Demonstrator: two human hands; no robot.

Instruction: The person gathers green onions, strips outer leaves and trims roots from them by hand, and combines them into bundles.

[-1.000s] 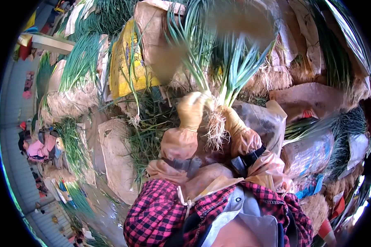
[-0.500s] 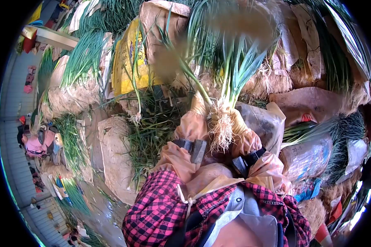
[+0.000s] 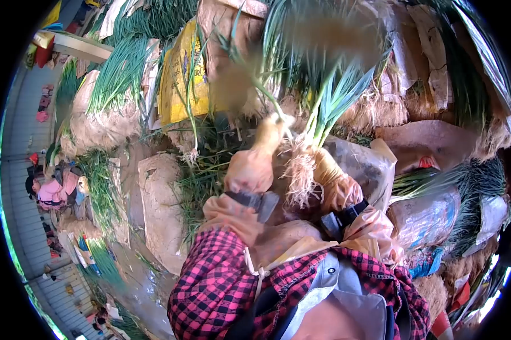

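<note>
My right hand point(image 3: 324, 164), in a yellowish glove, is closed around a bunch of green onions point(image 3: 322, 116). The leaves point away from me, and the pale tangled roots point(image 3: 301, 173) hang towards my lap. To the left of the bunch, my left hand point(image 3: 272, 129), gloved alike, pinches a single green onion stalk point(image 3: 265, 93) near its root end. Its upper part is partly hidden by a blurred smudge on the lens. The fingers of both hands are partly covered by stalks and roots.
Loose green leaves and trimmings point(image 3: 205, 175) lie left of my arms. A yellow sack point(image 3: 182, 79) and stacked onion bundles point(image 3: 119, 71) stand beyond. A wrapped bundle point(image 3: 425, 215) sits at right. Other people point(image 3: 57, 187) are at the far left.
My left hand has moved left and slightly away from the bunch, drawing the single stalk apart from it. My right hand stays in nearly the same place with the bunch.
</note>
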